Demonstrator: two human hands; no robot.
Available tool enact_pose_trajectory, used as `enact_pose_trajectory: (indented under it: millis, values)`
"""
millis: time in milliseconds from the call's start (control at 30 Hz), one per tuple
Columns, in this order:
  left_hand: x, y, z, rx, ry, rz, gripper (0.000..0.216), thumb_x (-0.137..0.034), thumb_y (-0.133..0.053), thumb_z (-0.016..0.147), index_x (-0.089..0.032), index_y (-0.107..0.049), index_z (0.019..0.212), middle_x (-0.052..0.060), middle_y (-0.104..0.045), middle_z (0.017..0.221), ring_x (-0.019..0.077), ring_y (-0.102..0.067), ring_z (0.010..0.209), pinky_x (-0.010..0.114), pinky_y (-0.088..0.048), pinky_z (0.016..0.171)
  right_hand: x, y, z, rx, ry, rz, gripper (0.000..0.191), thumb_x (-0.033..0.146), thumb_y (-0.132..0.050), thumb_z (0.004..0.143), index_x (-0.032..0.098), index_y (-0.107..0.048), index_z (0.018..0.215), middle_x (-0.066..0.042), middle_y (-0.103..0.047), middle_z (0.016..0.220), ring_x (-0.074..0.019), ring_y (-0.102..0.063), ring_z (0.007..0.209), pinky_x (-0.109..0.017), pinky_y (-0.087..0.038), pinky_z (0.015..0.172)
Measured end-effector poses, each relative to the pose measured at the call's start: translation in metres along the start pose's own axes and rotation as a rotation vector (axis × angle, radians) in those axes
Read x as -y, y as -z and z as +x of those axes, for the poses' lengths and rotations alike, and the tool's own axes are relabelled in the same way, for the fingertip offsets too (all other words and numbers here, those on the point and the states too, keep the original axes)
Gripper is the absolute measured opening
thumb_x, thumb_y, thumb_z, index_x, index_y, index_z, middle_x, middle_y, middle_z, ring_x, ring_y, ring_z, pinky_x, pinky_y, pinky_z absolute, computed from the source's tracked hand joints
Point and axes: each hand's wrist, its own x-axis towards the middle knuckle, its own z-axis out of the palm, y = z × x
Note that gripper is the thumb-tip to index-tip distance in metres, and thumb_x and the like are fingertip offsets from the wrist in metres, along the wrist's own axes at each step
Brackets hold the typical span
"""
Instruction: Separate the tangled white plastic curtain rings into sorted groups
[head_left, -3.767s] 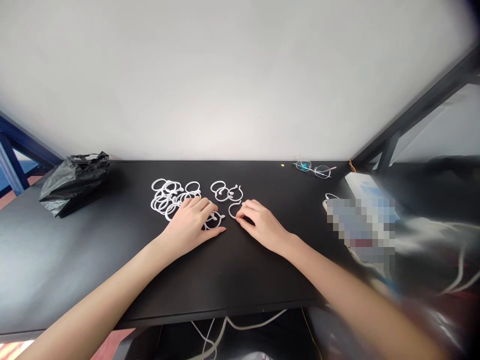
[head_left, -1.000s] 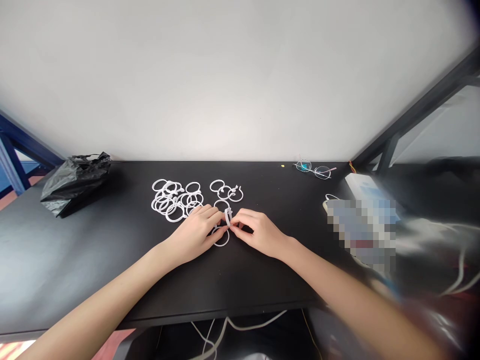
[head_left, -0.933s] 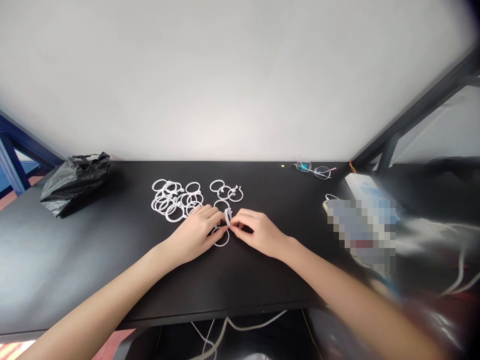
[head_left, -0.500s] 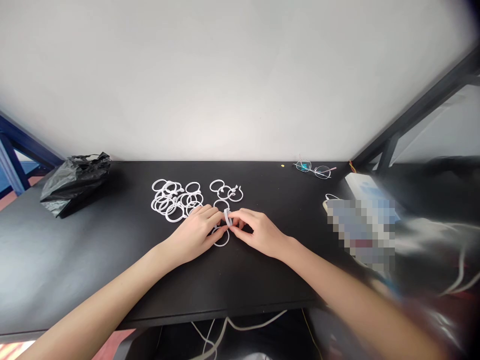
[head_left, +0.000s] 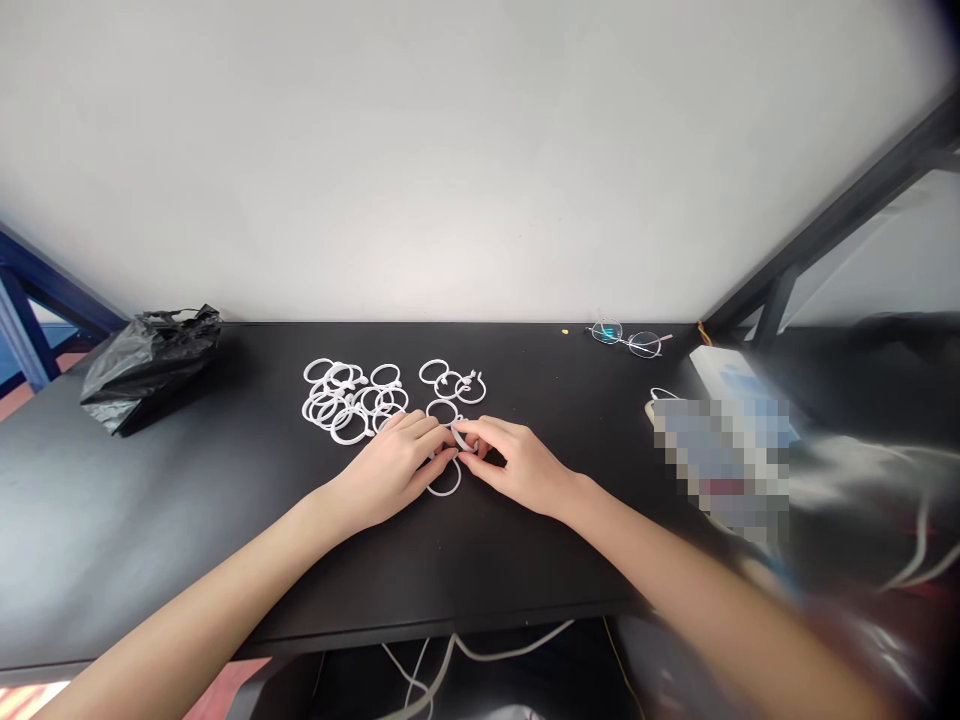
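My left hand and my right hand meet fingertip to fingertip just above the table. Between them is a white curtain ring, tilted and pinched by the fingers of both hands; part of it is covered. A second ring hangs or lies just below the left thumb, its top hidden by the fingers. Behind the fingertips lies another ring. A heap of white rings spreads beyond my left hand. Farther back, several more rings form a small group, one with a gap in its loop.
The black table runs up to a pale wall. A crumpled black plastic bag stands at the left. Eyeglasses lie at the back right. A white box and a blurred-out item sit right of my forearm.
The ring between my fingertips has turned from nearly upright to a slant toward the right hand. The lower ring has shifted slightly. Both hands stay in almost the same place.
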Motion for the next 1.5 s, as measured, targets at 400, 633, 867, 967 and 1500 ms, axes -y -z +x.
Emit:
enact_pose_trajectory:
  millis: [400, 633, 867, 967, 1500]
  values:
    - [-0.002, 0.001, -0.001, -0.109, -0.023, -0.055, 0.015, -0.021, -0.044, 0.100, -0.018, -0.058, 0.104, 0.006, -0.059, 0.098, 0.0193, -0.053, 0.086, 0.036, -0.044, 0.081, 0.001, -0.001, 0.001, -0.098, 0.009, 0.072, 0.027, 0.015, -0.058, 0.091, 0.020, -0.062, 0.117, -0.004, -0.069, 0.093, -0.0158, -0.067, 0.079, -0.031, -0.060, 0.075]
    - [-0.002, 0.000, -0.002, -0.250, -0.044, -0.075, 0.020, -0.020, -0.049, 0.097, -0.019, -0.054, 0.116, 0.010, -0.055, 0.112, 0.0206, -0.056, 0.100, 0.038, -0.049, 0.089, 0.001, -0.002, 0.004, -0.254, 0.056, 0.110, 0.026, 0.015, -0.060, 0.090, 0.021, -0.063, 0.115, -0.003, -0.073, 0.092, -0.0147, -0.072, 0.078, -0.028, -0.063, 0.077]
    - [-0.001, 0.000, -0.001, -0.314, -0.045, -0.053, 0.018, -0.020, -0.051, 0.096, -0.019, -0.053, 0.114, 0.012, -0.056, 0.116, 0.0226, -0.058, 0.103, 0.038, -0.052, 0.086, 0.004, -0.003, 0.003, -0.277, 0.034, 0.216, 0.028, 0.016, -0.062, 0.089, 0.020, -0.060, 0.117, -0.002, -0.072, 0.088, -0.0143, -0.072, 0.078, -0.028, -0.063, 0.077]
    - [-0.001, 0.000, -0.001, -0.293, -0.052, -0.054, 0.019, -0.021, -0.052, 0.096, -0.019, -0.052, 0.115, 0.011, -0.060, 0.114, 0.0224, -0.059, 0.102, 0.040, -0.050, 0.089, 0.006, -0.003, 0.003, -0.238, 0.033, 0.244, 0.028, 0.019, -0.064, 0.089, 0.020, -0.060, 0.116, -0.002, -0.071, 0.089, -0.0144, -0.072, 0.079, -0.030, -0.064, 0.077]
    - [0.000, -0.002, -0.002, -0.206, -0.103, -0.052, 0.016, -0.020, -0.050, 0.097, -0.018, -0.059, 0.110, 0.011, -0.059, 0.117, 0.0216, -0.060, 0.101, 0.037, -0.052, 0.085, 0.010, -0.002, 0.003, -0.216, 0.066, 0.286, 0.028, 0.021, -0.065, 0.088, 0.021, -0.063, 0.116, -0.003, -0.069, 0.090, -0.0146, -0.069, 0.081, -0.029, -0.064, 0.075]
